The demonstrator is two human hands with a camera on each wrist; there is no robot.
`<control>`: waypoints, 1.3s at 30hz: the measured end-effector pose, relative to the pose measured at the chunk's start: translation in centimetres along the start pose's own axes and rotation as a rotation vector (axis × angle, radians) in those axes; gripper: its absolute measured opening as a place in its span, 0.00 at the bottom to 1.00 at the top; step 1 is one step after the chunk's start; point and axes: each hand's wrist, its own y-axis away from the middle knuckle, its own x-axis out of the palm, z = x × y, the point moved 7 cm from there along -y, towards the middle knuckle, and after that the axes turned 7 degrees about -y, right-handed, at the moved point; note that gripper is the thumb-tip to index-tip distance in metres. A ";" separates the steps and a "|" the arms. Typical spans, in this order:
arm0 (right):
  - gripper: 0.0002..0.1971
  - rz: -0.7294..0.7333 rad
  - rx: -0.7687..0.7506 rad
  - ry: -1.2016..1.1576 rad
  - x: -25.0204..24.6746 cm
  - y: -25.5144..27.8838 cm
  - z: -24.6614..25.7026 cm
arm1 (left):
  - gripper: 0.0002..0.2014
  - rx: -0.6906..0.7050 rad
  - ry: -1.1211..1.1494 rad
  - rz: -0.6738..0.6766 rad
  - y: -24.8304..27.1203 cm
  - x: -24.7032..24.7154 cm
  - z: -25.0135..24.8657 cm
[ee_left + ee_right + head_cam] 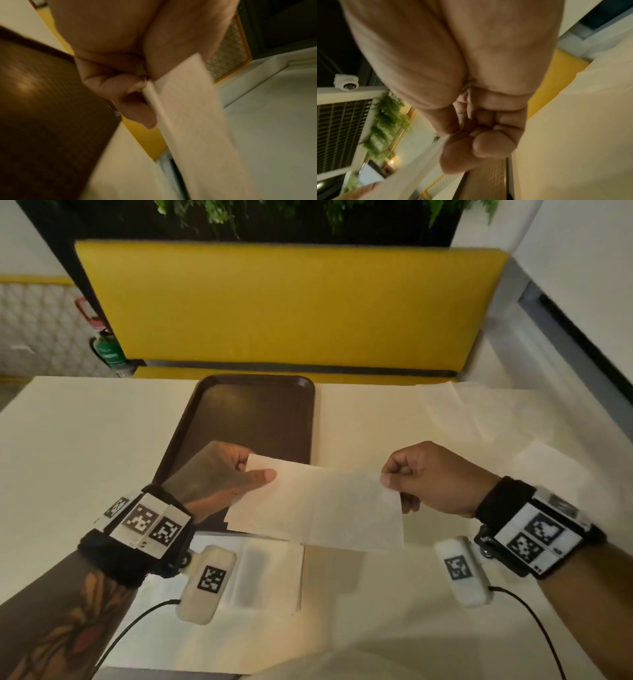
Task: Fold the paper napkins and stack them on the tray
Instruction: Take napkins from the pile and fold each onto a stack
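A white paper napkin (318,505) hangs in the air above the table, folded into a long rectangle. My left hand (253,475) pinches its left end between thumb and fingers. My right hand (394,479) pinches the upper right corner, fingers curled. The left wrist view shows the napkin (193,121) running away from my curled fingers (130,97). The right wrist view shows curled fingers (488,142) on a thin white edge (412,171). A dark brown tray (260,409) lies beyond the hands with nothing on it. A pile of flat napkins (270,573) lies on the table below the held one.
Unfolded white sheets (479,419) lie spread at the table's right side. A yellow bench seat (291,306) stands behind the table. A green bottle (109,350) sits at the far left. Cables trail from both wrist cameras over the near table edge.
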 end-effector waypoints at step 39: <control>0.26 0.283 -0.437 0.897 23.5 -3.3 -0.3 | 0.33 -0.021 -0.693 0.126 7.8 8.1 13.5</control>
